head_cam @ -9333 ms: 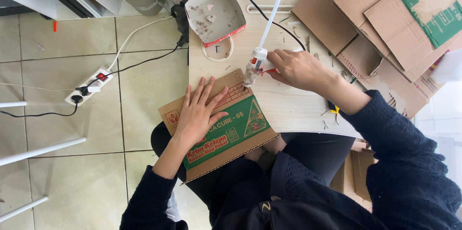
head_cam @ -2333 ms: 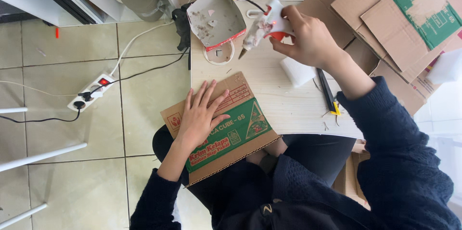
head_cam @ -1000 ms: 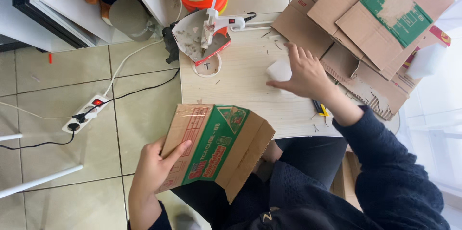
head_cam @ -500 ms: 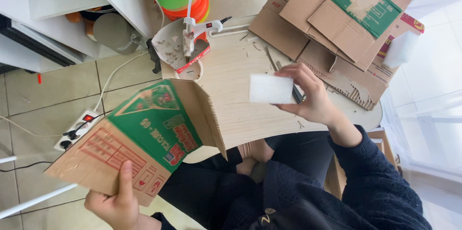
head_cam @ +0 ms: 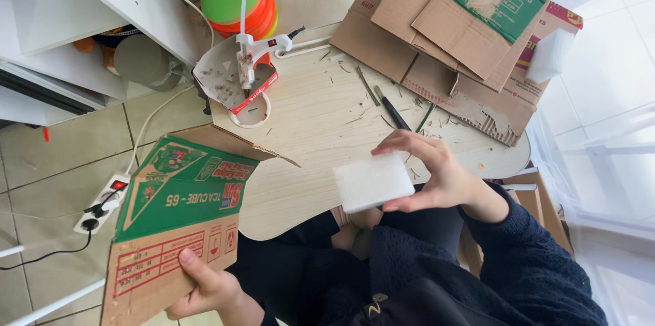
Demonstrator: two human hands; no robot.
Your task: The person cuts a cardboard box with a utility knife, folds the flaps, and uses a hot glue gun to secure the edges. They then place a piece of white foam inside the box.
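Observation:
My left hand (head_cam: 205, 290) grips the lower edge of a green and brown cardboard box piece (head_cam: 181, 213), held out over the floor to the left of the table. My right hand (head_cam: 440, 176) holds a white foam block (head_cam: 372, 182) above the near edge of the light wooden table (head_cam: 321, 121). A white glue gun (head_cam: 252, 53) rests on a small tray (head_cam: 222, 80) at the table's far left corner, its cord running up and away.
Flattened cardboard pieces (head_cam: 450, 19) pile up at the table's far right. A black pen or knife (head_cam: 394, 113) lies on the table. Stacked green and orange cones (head_cam: 239, 2) stand behind. A white power strip (head_cam: 102, 203) lies on the tiled floor.
The glue gun was set down on the tray. My left hand lifted the cardboard box piece off the table and swung it left. My right hand picked up the white foam block.

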